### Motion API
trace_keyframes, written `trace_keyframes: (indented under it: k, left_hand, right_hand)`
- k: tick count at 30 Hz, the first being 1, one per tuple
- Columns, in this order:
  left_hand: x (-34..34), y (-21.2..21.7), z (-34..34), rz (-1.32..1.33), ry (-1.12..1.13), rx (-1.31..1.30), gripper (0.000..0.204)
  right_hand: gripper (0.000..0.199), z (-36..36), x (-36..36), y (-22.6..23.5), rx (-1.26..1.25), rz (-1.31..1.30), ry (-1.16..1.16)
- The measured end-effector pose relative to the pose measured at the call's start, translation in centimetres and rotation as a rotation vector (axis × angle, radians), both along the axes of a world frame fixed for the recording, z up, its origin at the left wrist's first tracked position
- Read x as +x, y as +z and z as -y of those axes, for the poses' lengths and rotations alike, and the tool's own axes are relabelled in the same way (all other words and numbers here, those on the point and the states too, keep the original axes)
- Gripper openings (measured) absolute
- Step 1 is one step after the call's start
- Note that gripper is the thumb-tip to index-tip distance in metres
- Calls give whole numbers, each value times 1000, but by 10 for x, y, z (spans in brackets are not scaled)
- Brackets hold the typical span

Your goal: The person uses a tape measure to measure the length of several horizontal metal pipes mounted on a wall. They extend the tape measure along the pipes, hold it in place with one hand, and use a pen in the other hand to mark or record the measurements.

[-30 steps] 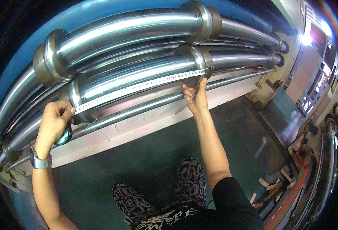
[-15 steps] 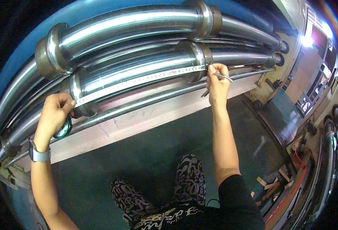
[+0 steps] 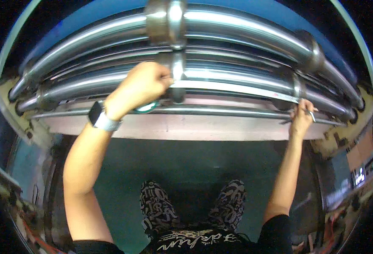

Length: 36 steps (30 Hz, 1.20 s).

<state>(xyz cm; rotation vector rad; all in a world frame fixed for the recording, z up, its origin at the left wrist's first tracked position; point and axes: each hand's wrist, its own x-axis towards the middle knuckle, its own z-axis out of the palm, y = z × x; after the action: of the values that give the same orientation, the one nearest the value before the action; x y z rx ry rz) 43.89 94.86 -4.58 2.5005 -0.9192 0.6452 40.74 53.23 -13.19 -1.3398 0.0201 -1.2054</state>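
Observation:
A white tape measure blade (image 3: 237,88) is stretched along the front of the lower steel roller (image 3: 237,76), between two ring collars. My left hand (image 3: 144,86) is closed at the left collar (image 3: 178,70), pinching the blade; the green tape case (image 3: 147,107) shows partly beneath the palm. At the right collar (image 3: 298,86), my right hand (image 3: 303,118) pinches the other end of the blade. That hand also holds a slim metal tool (image 3: 311,115), its loop or bent end sticking out by the fingers; its kind is unclear.
Above runs another steel roller (image 3: 241,23) with its own collars. A thin rod (image 3: 220,111) and a pale beam (image 3: 203,127) cross in front of my legs. Side frames (image 3: 366,110) carry the roller ends. Dark green floor (image 3: 203,161) lies below.
The view has swung round, so the rollers now run level across it and both hands appear farther right. Both hands still hold the stretched blade at the two collars.

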Motion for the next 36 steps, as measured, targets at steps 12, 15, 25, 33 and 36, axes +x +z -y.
trace_keyframes:
  k: [12,15,25,33,36]
  left_hand:
    - [-15,3,1,-39,63,-6,22]
    - [-13,1,0,-30,47,-16,22]
    - [-8,1,-1,-14,36,-16,22]
    - [-6,2,-2,-60,17,-29,22]
    - [-5,2,-2,-46,10,-18,21]
  right_hand:
    - [13,8,-2,-1,-25,79,156]
    - [13,8,-2,-1,-13,86,156]
    - [13,8,-3,-1,-6,70,167]
    - [14,3,-6,3,-29,52,160]
    - [15,1,-7,4,-33,55,155]
